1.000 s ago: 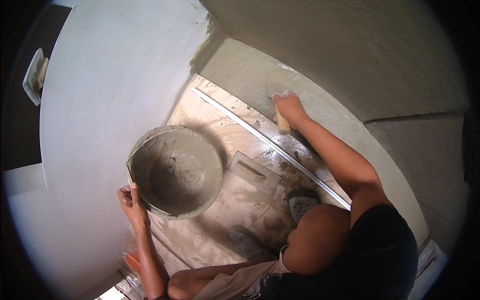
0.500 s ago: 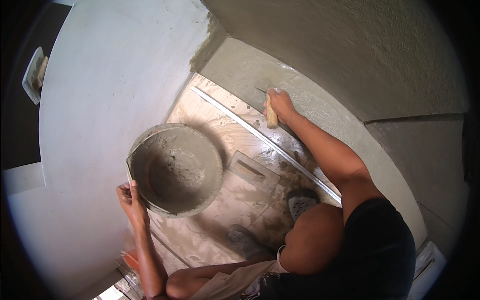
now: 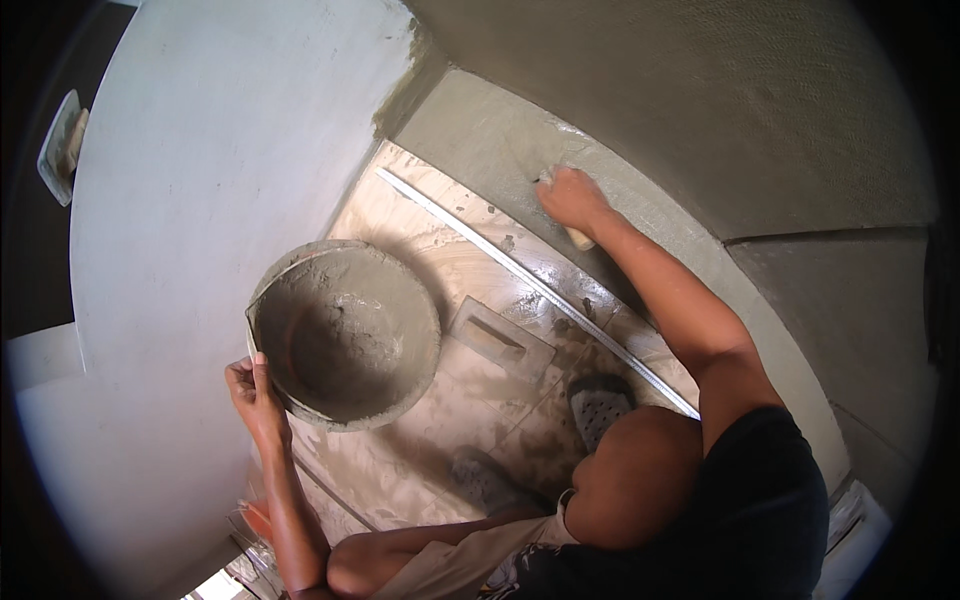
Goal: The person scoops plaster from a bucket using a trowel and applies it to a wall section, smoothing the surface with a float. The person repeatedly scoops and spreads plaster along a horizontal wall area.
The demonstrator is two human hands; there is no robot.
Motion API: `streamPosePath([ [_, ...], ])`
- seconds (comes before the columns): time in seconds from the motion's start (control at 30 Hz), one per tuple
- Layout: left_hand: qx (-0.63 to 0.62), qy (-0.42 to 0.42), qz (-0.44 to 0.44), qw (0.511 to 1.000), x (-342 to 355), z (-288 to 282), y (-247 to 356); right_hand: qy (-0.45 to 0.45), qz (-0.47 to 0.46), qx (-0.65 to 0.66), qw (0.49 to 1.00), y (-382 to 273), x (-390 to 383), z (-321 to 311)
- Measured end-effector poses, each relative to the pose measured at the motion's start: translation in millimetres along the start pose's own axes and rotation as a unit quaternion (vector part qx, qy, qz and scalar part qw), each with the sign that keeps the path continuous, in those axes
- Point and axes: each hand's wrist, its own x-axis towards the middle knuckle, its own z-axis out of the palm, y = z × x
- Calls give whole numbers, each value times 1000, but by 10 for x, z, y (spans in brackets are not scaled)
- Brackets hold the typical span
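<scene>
One bucket (image 3: 432,345), one trowel (image 3: 579,239), two floats (image 3: 502,340) (image 3: 62,148).

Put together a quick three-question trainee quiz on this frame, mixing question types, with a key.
1. Multiple choice: which hand is at the rim of the mortar bucket? A right, B left, C neither.
2. True or false: the rectangular float lies inside the bucket.
3. Short answer: what long object lies between the float and the right hand?

Key: 1. B, the left hand. 2. False; it lies on the floor. 3. A silvery straightedge.

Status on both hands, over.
Left hand gripping bucket rim. Right hand around wooden handle. Bucket holds grey mix. Float and metal bar on floor.
</scene>
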Motion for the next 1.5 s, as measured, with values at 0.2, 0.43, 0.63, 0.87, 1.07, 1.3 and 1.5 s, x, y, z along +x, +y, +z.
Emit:
streamPosePath([
  [0.2, -21, -7, 2, 1000, 18, 59, 24, 117, -62, -185, 974, 222, 16, -270],
  [0.43, -33, -8, 0, 999, 21, 15, -102, 93, -69, -240, 964, 348, 199, -171],
  [0.63, -19, -3, 5, 1000, 24, 28, -80, 47, -82, -262, 960, 398, 312, -147],
  [0.87, -34, -3, 6, 999, 52, 22, -150, 90, -62, -234, 966, 425, 295, -139],
  [1.07, -23, -3, 3, 1000, 30, 31, -59, 81, -49, -226, 970, 323, 240, -176],
  [1.3, -18, -7, 8, 1000, 48, 48, -76, 81, -27, -205, 975, 485, 414, -125],
  [1.5, -44, -16, -8, 999, 55, 27, -89, 100, -30, -19, 994, 309, 141, 2],
])
